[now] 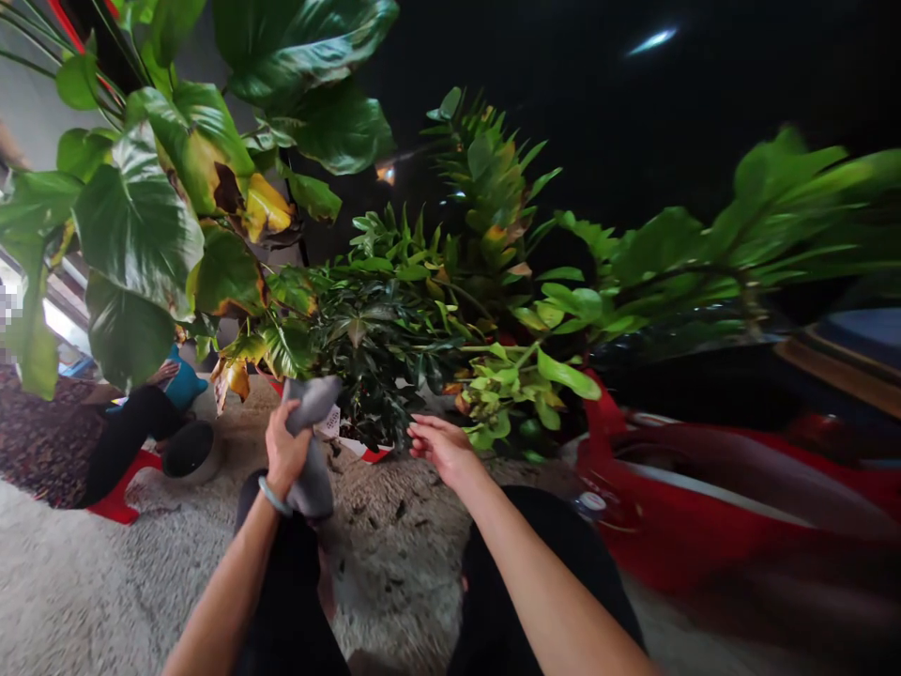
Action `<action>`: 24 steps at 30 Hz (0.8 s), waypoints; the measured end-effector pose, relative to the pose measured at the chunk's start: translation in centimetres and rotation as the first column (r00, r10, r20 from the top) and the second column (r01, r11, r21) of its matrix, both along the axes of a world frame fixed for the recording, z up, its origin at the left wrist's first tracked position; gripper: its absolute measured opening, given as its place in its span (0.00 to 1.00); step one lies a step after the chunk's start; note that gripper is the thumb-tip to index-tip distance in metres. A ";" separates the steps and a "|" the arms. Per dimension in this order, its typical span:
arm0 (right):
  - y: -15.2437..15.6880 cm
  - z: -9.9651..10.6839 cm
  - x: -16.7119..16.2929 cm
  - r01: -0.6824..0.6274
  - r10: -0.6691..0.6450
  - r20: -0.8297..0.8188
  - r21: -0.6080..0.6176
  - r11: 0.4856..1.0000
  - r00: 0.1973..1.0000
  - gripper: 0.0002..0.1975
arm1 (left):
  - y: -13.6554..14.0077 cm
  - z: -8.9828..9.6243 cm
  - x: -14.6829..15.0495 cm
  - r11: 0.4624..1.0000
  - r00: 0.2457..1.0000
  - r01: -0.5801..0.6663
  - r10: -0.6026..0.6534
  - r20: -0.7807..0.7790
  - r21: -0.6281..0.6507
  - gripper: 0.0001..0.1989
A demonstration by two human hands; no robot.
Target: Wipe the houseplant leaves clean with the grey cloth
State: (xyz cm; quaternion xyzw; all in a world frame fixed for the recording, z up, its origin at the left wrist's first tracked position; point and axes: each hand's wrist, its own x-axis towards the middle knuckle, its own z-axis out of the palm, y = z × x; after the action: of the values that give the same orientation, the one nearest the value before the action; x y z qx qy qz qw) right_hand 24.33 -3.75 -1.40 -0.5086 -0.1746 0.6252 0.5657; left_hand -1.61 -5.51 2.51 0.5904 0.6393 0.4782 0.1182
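A grey cloth hangs from my left hand, which is closed around it; a pale bangle circles that wrist. My right hand is at the lower edge of the dark-leaved plant, its fingers curled together near the leaf tips. Whether anything small is pinched there cannot be made out. Below the dark leaves shows the red and white rim of a planter. Just right of my right hand a lighter green plant spreads its leaves.
Large-leaved plants with yellowed, browned edges fill the upper left. A red motor scooter, blurred, stands at the right. At the left another person sits on a red stool beside a dark bowl. The floor is rough concrete.
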 end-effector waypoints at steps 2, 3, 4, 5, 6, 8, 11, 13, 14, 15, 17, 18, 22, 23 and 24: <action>0.0 -0.1 0.3 -0.003 0.003 0.010 0.013 1.000 1.000 0.11 | -3.8 -2.6 1.2 0.994 0.997 0.073 -0.070 0.045 -0.076 0.23; 0.0 -0.2 0.4 -0.005 0.005 0.014 0.013 1.000 1.000 0.12 | -5.5 -3.1 1.8 0.989 0.992 0.118 -0.112 0.064 -0.088 0.23; 0.0 -0.3 0.5 -0.007 0.007 0.014 0.012 1.000 1.000 0.12 | -6.8 -2.8 2.4 0.986 0.987 0.147 -0.141 0.080 -0.075 0.24; 0.0 -0.3 0.5 -0.008 0.008 0.012 0.011 1.000 1.000 0.12 | -7.5 -2.0 3.0 0.987 0.984 0.155 -0.152 0.090 -0.035 0.23; 0.0 -0.3 0.4 -0.010 0.010 0.007 0.011 1.000 1.000 0.12 | -7.7 -0.6 3.3 0.990 0.986 0.137 -0.139 0.093 0.030 0.23; 0.0 -0.3 0.1 -0.022 0.022 -0.012 0.025 0.999 1.000 0.12 | -6.2 3.2 3.6 0.978 0.994 0.036 -0.056 0.092 0.207 0.21; 0.0 0.0 -0.2 -0.028 0.029 -0.033 0.016 0.999 0.999 0.11 | -1.4 8.0 3.1 0.912 0.993 -0.102 0.070 0.095 0.396 0.21; 0.0 0.3 -0.3 -0.018 0.018 -0.043 -0.001 1.000 0.999 0.11 | 1.3 8.6 2.8 0.922 0.985 -0.133 0.082 0.151 0.364 0.21; 0.0 0.3 -0.3 -0.011 0.011 -0.044 -0.007 1.000 0.999 0.10 | 2.0 7.9 2.9 0.945 0.980 -0.126 0.071 0.188 0.302 0.21; 0.0 0.4 -0.2 -0.006 0.006 -0.044 -0.007 1.000 0.999 0.10 | 2.1 6.7 3.1 0.970 0.973 -0.104 0.054 0.226 0.218 0.20; 0.0 0.4 0.0 0.002 -0.002 -0.035 -0.006 1.000 0.999 0.11 | 0.6 3.1 3.9 0.999 0.963 -0.020 0.008 0.268 0.040 0.21; 0.0 0.3 0.1 0.011 -0.011 -0.025 -0.007 1.000 1.000 0.11 | -0.7 1.2 4.4 0.999 0.963 0.026 -0.018 0.270 -0.027 0.21; 0.0 0.0 0.6 0.007 -0.007 0.004 -0.007 1.000 1.000 0.10 | -6.0 -2.0 6.2 0.980 0.948 0.171 -0.136 0.286 -0.100 0.22; 0.0 -0.1 0.7 -0.005 0.005 0.000 0.000 1.000 1.000 0.10 | -6.3 -1.2 6.6 0.985 0.951 0.165 -0.148 0.270 -0.041 0.22; 0.0 -0.2 0.7 -0.017 0.017 -0.009 0.013 1.000 1.000 0.10 | -6.2 0.1 7.0 0.988 0.957 0.150 -0.156 0.243 0.042 0.21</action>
State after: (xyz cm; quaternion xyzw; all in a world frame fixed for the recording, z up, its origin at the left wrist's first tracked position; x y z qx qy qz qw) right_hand 25.03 -3.77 -1.59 -0.5005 -0.1803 0.6311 0.5645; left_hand 5.40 -11.71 2.65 0.5757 0.5665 0.5445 0.2263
